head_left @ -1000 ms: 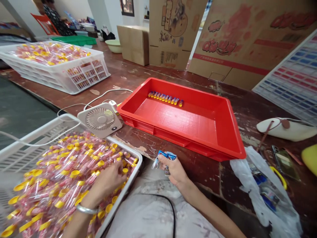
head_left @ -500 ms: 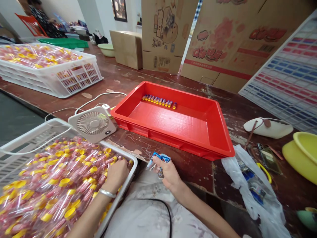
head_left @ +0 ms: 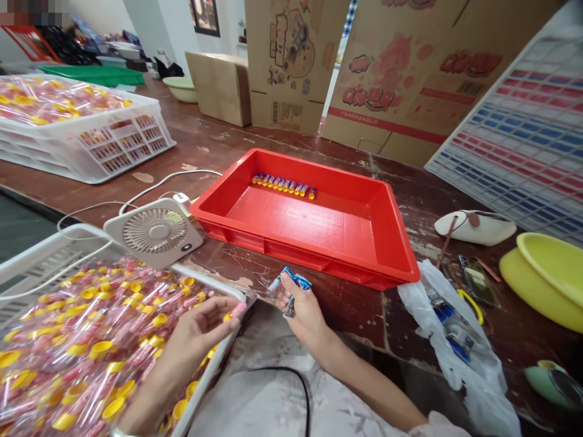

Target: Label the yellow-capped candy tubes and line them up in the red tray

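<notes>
Red lettering point(head_left: 368, 98) on the large carton point(head_left: 410, 136) begins "Q".

Pale room behind a worn red-brown surface point(head_left: 218, 145), evenly lit.
At 11 o'clock, a dark frame point(head_left: 204, 15) hangs on the white wall point(head_left: 231, 27), too small to tell whether window or picture; a red chair point(head_left: 28, 44) stands at 10 o'clock; grey floor point(head_left: 22, 217) shows at 9; tall printed cardboard point(head_left: 387, 115) stands upright from 12 to 1.

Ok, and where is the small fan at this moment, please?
In the head view, the small fan stands left of centre, just left of the red tray and at the far rim of the near white basket, beyond the left hand.
</notes>
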### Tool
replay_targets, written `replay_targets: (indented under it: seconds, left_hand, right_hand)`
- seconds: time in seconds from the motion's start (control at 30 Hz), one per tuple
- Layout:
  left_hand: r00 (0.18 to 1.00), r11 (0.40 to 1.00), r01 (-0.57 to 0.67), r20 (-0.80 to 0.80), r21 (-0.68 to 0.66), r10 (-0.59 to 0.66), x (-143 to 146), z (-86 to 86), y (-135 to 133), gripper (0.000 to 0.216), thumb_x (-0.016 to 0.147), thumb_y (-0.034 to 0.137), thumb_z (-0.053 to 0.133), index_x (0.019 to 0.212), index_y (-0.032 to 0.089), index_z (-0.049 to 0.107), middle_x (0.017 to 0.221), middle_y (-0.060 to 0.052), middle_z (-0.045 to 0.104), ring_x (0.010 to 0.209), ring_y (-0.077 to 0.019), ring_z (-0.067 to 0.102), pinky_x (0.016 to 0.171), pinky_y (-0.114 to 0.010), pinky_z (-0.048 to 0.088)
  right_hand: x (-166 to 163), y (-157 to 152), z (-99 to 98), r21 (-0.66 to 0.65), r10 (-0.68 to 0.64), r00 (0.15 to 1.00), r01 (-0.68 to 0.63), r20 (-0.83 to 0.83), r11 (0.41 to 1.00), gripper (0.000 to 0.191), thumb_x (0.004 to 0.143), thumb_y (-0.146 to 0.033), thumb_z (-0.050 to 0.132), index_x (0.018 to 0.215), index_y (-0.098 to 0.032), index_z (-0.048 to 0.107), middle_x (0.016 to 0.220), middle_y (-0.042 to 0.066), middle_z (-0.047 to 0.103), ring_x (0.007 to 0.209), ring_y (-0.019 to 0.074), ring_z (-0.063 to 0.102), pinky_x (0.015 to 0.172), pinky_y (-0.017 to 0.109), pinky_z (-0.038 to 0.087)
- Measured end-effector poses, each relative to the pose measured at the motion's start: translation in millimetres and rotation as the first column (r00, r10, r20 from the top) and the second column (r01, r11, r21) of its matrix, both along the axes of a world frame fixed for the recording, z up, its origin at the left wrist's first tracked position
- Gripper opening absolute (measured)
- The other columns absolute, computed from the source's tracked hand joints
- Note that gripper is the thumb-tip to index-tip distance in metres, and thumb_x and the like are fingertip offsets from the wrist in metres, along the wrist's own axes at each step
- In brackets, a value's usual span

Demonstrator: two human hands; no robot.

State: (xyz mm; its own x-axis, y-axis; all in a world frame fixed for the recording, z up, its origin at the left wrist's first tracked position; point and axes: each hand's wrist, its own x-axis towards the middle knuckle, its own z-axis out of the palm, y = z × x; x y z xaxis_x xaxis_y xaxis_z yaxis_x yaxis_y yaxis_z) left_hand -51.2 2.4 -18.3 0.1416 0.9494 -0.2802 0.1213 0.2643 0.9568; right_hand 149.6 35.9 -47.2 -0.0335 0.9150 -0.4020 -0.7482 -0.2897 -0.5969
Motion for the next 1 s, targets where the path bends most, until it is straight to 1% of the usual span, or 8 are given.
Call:
replay_targets:
  seconds: [0.07,0.17,0.4,0.5,0.6,0.7,0.9,1.0]
  left_hand:
    - [0.995,0.999,0.018,0.103,-0.034,-0.015,14.7,-0.1,-5.5,0.033,0.071,0.04,0.08,0.096,0.019,0.073,0.1,-0.009,0.077,0.094,-0.0245,0.071,0.083,-0.029,0.055]
    - [0.987,0.999,-0.008,0.163,-0.048,0.015,29.3,-5.9,-9.4,0.032,0.071,0.037,0.082,0.096,0.019,0.074,0.099,-0.008,0.078,0.091,-0.022,0.071,0.081,-0.027,0.055]
    - [0.967,0.992,-0.083,0.234,-0.098,0.104,33.3,-10.1,-11.7,0.034,0.069,0.035,0.084,0.098,0.019,0.074,0.101,-0.007,0.078,0.093,-0.0195,0.07,0.083,-0.024,0.054]
    - [0.962,0.989,-0.102,0.243,-0.109,0.126,33.7,-10.0,-11.8,0.035,0.069,0.035,0.084,0.098,0.019,0.074,0.101,-0.006,0.078,0.093,-0.0196,0.07,0.083,-0.024,0.055]
    - [0.968,0.99,-0.101,0.222,-0.094,0.12,33.9,-12.6,-11.9,0.034,0.07,0.035,0.084,0.098,0.019,0.074,0.099,-0.006,0.078,0.092,-0.0192,0.07,0.081,-0.023,0.055]
    - [0.967,0.993,-0.107,0.225,-0.057,0.118,35.2,-15.9,-12.8,0.034,0.071,0.033,0.084,0.1,0.019,0.073,0.1,-0.006,0.077,0.093,-0.0192,0.069,0.08,-0.023,0.055]
    - [0.924,0.981,-0.192,0.338,0.008,0.178,43.2,-15.9,-12.8,0.038,0.071,0.027,0.084,0.105,0.021,0.067,0.091,-0.003,0.074,0.085,-0.0166,0.07,0.076,-0.024,0.057]
    - [0.924,0.969,-0.235,0.326,0.073,0.2,45.6,-14.9,-12.4,0.038,0.071,0.027,0.083,0.104,0.022,0.066,0.09,-0.002,0.073,0.081,-0.017,0.07,0.075,-0.026,0.058]
  right_hand:
    - [-1.4,1.0,4.3,0.003,-0.014,1.0,0.014,-0.021,1.0,0.045,0.056,-0.036,0.093,0.058,-0.018,0.051,0.047,-0.01,0.044,0.042,0.0039,0.035,0.041,0.017,0.03]
    - [-2.0,0.6,9.5,0.011,-0.015,0.999,0.016,-0.044,1.0,0.045,0.056,-0.034,0.093,0.057,-0.017,0.052,0.046,-0.009,0.045,0.043,0.0041,0.035,0.041,0.017,0.031]
    - [-3.2,-3.5,13.8,0.047,0.038,0.997,-0.035,-0.072,0.998,0.043,0.06,-0.034,0.091,0.058,-0.017,0.052,0.048,-0.009,0.043,0.044,0.005,0.036,0.043,0.018,0.032]
    - [-4.5,-4.9,12.6,0.098,0.049,0.999,-0.048,-0.016,0.994,0.042,0.061,-0.037,0.09,0.059,-0.018,0.053,0.049,-0.009,0.044,0.045,0.0055,0.037,0.045,0.019,0.032]
    - [-4.5,-6.3,10.1,0.169,0.025,0.993,-0.045,0.119,0.985,0.035,0.065,-0.037,0.088,0.063,-0.017,0.058,0.051,-0.007,0.048,0.047,0.0064,0.04,0.048,0.02,0.032]
    - [-4.4,-8.1,6.9,0.187,0.053,0.964,-0.104,0.259,0.977,0.03,0.067,-0.039,0.085,0.068,-0.016,0.066,0.054,-0.005,0.052,0.048,0.0071,0.041,0.048,0.021,0.03]
    - [-10.3,-16.7,3.4,0.18,0.127,0.943,-0.188,0.307,0.965,0.033,0.066,-0.045,0.085,0.071,-0.016,0.071,0.055,-0.004,0.053,0.049,0.0072,0.038,0.049,0.022,0.03]
    - [-14.5,-21.7,3.5,0.19,0.193,0.931,-0.259,0.309,0.947,0.033,0.064,-0.043,0.087,0.069,-0.015,0.071,0.06,-0.003,0.058,0.052,0.0073,0.04,0.05,0.022,0.031]
